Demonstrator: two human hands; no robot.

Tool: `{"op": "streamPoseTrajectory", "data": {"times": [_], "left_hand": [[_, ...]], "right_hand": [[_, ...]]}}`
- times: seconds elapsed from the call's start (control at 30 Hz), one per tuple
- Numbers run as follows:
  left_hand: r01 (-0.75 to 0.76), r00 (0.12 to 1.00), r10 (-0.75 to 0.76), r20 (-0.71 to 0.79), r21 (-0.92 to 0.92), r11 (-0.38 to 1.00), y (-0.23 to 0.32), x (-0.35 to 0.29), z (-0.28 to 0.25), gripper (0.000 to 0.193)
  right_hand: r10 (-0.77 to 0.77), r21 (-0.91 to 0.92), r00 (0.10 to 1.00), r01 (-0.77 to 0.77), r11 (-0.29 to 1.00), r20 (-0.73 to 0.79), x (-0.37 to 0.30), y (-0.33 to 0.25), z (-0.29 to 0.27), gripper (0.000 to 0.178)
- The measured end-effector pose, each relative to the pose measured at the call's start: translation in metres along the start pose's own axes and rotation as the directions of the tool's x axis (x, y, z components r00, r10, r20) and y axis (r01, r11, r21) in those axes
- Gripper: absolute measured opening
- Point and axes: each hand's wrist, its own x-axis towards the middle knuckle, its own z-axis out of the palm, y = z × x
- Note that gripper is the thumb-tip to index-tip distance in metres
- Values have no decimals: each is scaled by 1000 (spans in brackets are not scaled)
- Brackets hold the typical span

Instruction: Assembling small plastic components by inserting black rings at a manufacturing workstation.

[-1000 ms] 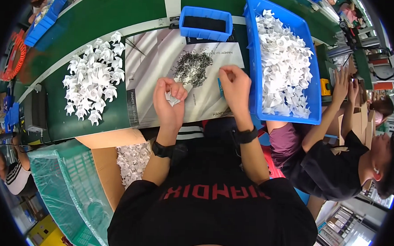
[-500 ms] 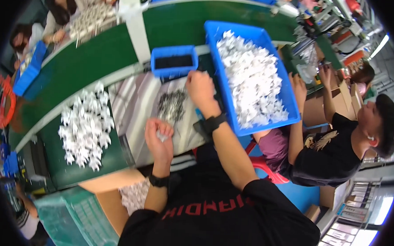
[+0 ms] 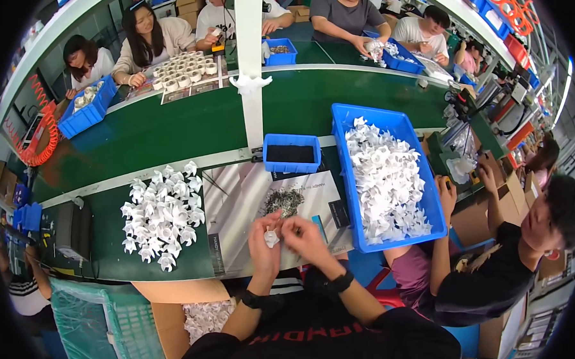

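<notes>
Holding a white part (image 3: 271, 237), both hands meet near the table edge (image 3: 258, 272)

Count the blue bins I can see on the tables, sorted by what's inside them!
Blue bins holding white parts: 3 (big bin by the hands, far-left bin, far bin)
Blue bin with a dark inside: 1 (small bin)
Blue bin with small dark bits: 1 (bin by the post)
Total: 5

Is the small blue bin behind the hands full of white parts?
No, the small blue bin holds only something dark, while the white parts fill the large bin beside it.
</notes>
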Motion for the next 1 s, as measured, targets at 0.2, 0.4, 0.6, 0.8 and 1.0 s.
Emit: {"op": "streamPoseTrajectory", "data": {"times": [0.2, 0.4, 0.6, 0.8, 1.0], "left_hand": [[40, 995, -51, 80, 125, 991, 6, 4, 4, 27], [30, 996, -42, 74, 148, 989, 5, 0, 2, 27], [6, 996, -22, 82, 188, 982, 3, -5, 2, 28], [68, 998, -68, -6, 184, 981, 11, 2, 8, 32], [4, 999, -20, 36, 418, 908, 42, 13, -8, 29]], "right_hand": [[-118, -38, 993, 119, 992, 14, 1, 7, 13, 7], [-145, -20, 989, 146, 989, 18, -2, 2, 12, 8], [-125, -4, 991, 126, 992, 35, -9, 4, 11, 8], [-137, -28, 990, 138, 990, 41, 1, 24, 10, 3], [10, 164, 990, 13, 986, -137, -12, 12, -19, 6]]}}
